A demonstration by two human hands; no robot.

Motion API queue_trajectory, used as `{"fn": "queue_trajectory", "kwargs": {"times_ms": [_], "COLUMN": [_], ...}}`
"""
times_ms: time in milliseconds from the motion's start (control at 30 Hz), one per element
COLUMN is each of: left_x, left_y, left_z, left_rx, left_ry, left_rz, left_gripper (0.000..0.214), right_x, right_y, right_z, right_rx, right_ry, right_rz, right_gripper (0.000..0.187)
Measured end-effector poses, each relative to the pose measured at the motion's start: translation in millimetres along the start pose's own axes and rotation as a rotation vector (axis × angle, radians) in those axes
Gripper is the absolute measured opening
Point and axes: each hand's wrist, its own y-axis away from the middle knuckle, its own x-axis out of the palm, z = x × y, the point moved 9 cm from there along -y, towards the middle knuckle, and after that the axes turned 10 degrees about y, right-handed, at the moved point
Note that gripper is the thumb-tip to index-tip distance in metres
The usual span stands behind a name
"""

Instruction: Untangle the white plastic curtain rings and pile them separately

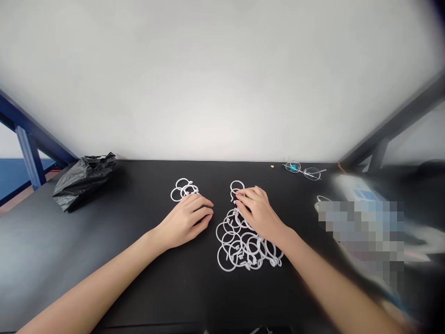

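My left hand (187, 220) rests over the near edge of a small group of white plastic curtain rings (176, 195), its fingers stretched out and slightly apart. Part of that group is hidden beneath the fingers. Over the top of a larger pile of similar rings (239, 250) reaches my right hand (259, 208). Its thumb and fingertips are bent around a white curtain ring (237, 182) at the upper end of the pile, where two rings overlap. Small eyelets stick out from the rings. The right hand covers part of the pile.
A crumpled black plastic bag (85, 178) lies at the back left of the black table (149, 287). Eyeglasses (302, 170) lie near the wall at the back right. A pale, blurred and partly pixelated object (358, 188) is on the right. Metal frame bars flank both sides.
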Motion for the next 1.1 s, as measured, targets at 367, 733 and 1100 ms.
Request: {"fn": "queue_trajectory", "kwargs": {"times_ms": [367,733,1100], "left_x": [-11.4,-15.3,-6.4], "left_y": [0.5,1.4,4.2], "left_z": [-18.2,-23.3,-13.4], "left_rx": [0.117,0.167,0.072], "left_ry": [-0.075,-0.064,0.054], "left_rz": [-0.106,-0.158,-0.063], "left_gripper": [0.053,0.06,0.044], "right_x": [-12.8,34.1,-25.8], "right_y": [4.8,18.2,13.2], "right_z": [30.1,24.2,33.6], "right_rx": [0.043,0.555,-0.019], "right_ry": [-0.756,-1.482,-0.67], "right_rz": [-0.028,0.308,-0.251], "right_gripper": [0.01,0.011,0.017]}}
